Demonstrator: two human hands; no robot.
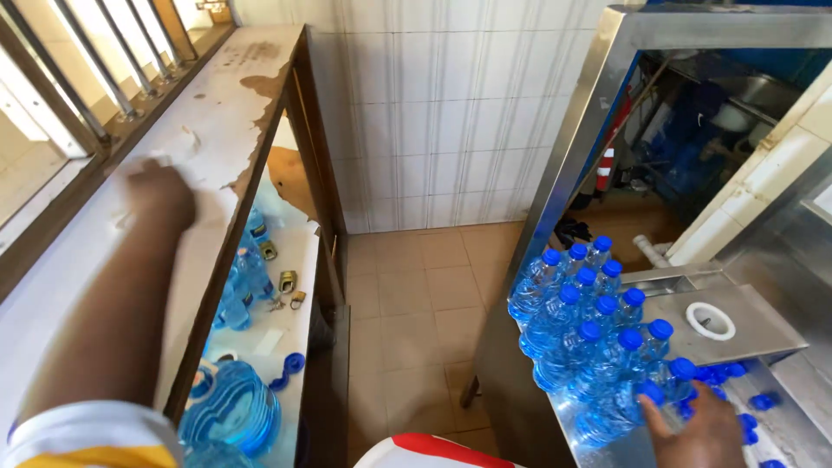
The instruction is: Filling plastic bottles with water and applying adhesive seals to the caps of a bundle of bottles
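Note:
My left hand [161, 195] reaches out over the worn white shelf top [208, 104] on the left; it is blurred, and I cannot make out whether it holds anything. My right hand [698, 433] is at the lower right, on the steel table [745, 316], its fingers at a blue-capped plastic water bottle [646, 394] at the near end of a cluster of several such bottles [589, 303]. Whether the fingers close around that bottle is not clear.
Under the shelf lie more water bottles [243, 277], a large blue water jug [230, 407], padlocks [286, 282] and loose blue caps [290, 364]. Loose caps [750, 403] and a white ring [711, 321] sit on the steel table. Tiled floor [416, 312] runs between.

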